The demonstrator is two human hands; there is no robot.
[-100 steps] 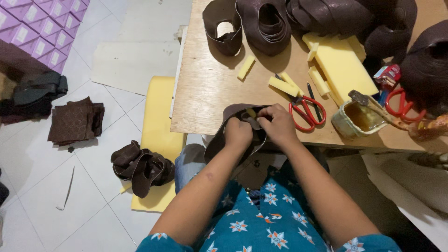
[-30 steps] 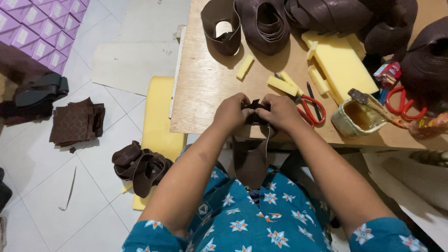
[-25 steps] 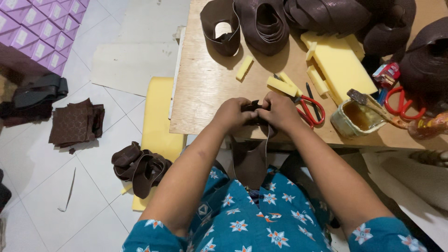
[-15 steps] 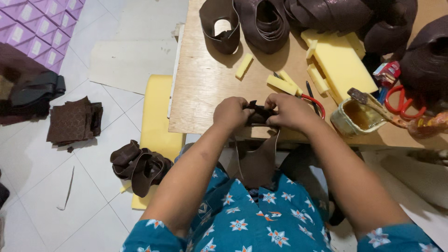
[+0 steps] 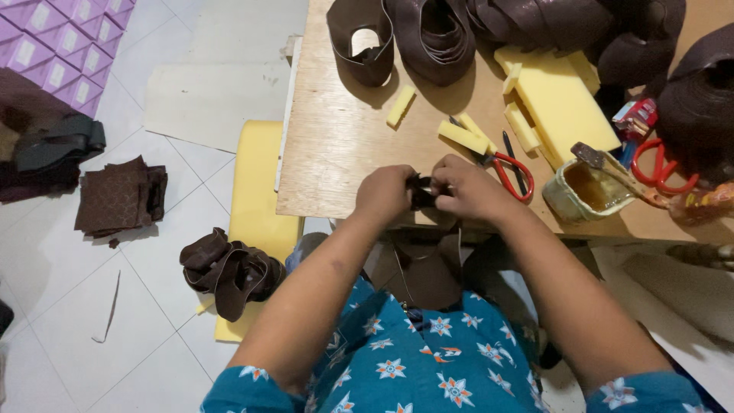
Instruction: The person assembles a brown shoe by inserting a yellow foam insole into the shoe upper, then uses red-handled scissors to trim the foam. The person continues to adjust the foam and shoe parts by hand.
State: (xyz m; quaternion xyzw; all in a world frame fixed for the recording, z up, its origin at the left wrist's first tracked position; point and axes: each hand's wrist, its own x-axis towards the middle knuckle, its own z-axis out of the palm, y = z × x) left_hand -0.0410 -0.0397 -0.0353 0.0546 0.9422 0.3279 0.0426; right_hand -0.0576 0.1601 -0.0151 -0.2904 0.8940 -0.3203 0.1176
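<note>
Left hand (image 5: pixel 386 195): I see its fingers clenched on the left end of the dark brown leather piece (image 5: pixel 421 193).
Right hand (image 5: pixel 468 190): fingers pinching the same piece from the right.
Leather piece: at the near edge of the wooden table (image 5: pixel 344 138), between both hands; its lower part hangs toward the lap.
Right of hands: red-handled scissors (image 5: pixel 511 170), glue pot (image 5: pixel 585 191).
Far side: yellow foam blocks (image 5: pixel 558 99), brown strap loops (image 5: pixel 428 38).

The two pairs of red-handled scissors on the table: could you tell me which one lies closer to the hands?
The red-handled scissors just beyond the right hand, beside the yellow foam strips. The other pair lies farther right, past the glue pot.
</note>
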